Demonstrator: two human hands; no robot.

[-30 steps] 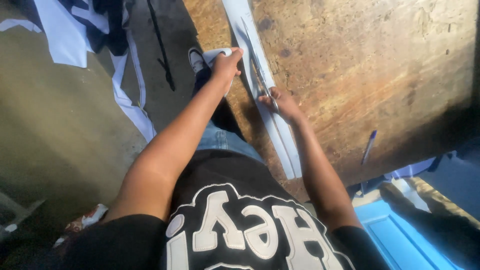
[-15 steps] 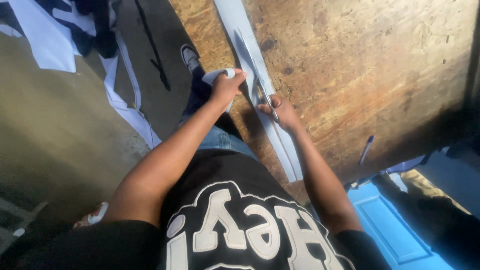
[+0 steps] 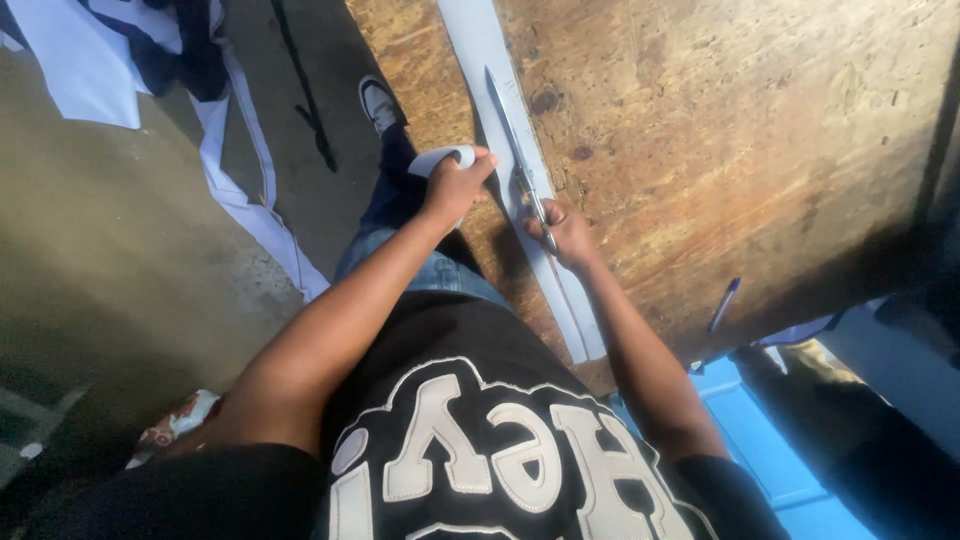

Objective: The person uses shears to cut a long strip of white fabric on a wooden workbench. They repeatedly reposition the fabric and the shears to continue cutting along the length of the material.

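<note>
Right now the wooden table (image 3: 720, 170) fills the view from twelve to three o'clock, a broad, worn brown board with dark stains. Along its near edge lies a long pale strip of fabric (image 3: 478, 45), running from twelve o'clock down toward the middle of the view and on to about five o'clock of my hands. At ten and eleven o'clock the grey floor (image 3: 90, 250) carries loose white and dark cloth scraps (image 3: 95, 60). At four o'clock a blue panel (image 3: 745, 425) sits below the table's edge, and a pen (image 3: 724, 304) lies on the wood just above it.

My right hand (image 3: 568, 234) is closed around the handles of a pair of scissors (image 3: 515, 150), whose long blades point to twelve o'clock and lie on the strip, nearly together. My left hand (image 3: 455, 188), just at nine o'clock of the right, pinches a curled end of the fabric between thumb and fingers at the table's edge. My shoe (image 3: 379, 103) shows on the floor at eleven o'clock of that hand.
</note>
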